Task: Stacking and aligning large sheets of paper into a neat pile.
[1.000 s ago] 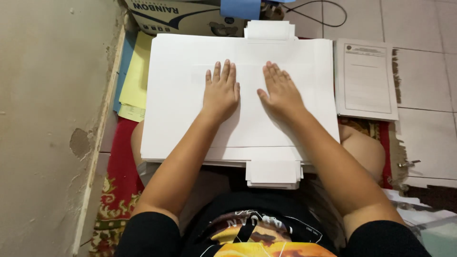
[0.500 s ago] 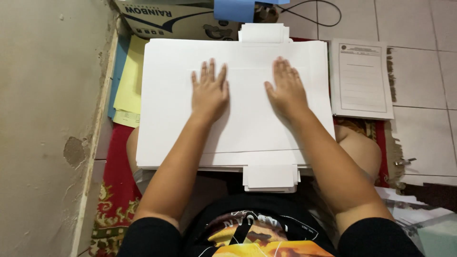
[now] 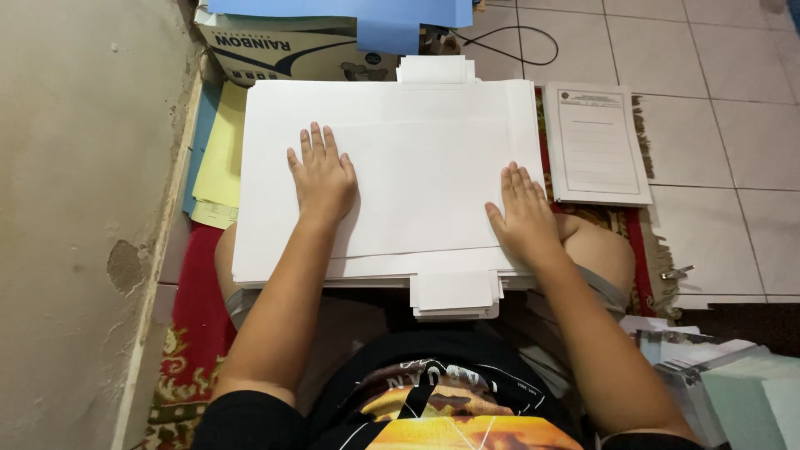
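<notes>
A thick stack of large white folder sheets (image 3: 417, 179) lies across my lap, with small tabs sticking out at the near and far edges. My left hand (image 3: 322, 177) rests flat on the left part of the top sheet, fingers together and pointing away. Flat near the sheet's right edge lies my right hand (image 3: 523, 215), palm down. Neither hand grips anything.
A printed form sheet (image 3: 596, 142) lies on the tiled floor to the right. Yellow and blue papers (image 3: 218, 158) poke out left of the stack. A cardboard box (image 3: 287, 52) and blue sheets (image 3: 383, 17) stand beyond. A wall is at left, more papers (image 3: 717, 375) at lower right.
Both hands have slid apart across the top sheet: the left hand towards the left, the right hand towards the right edge and nearer to me.
</notes>
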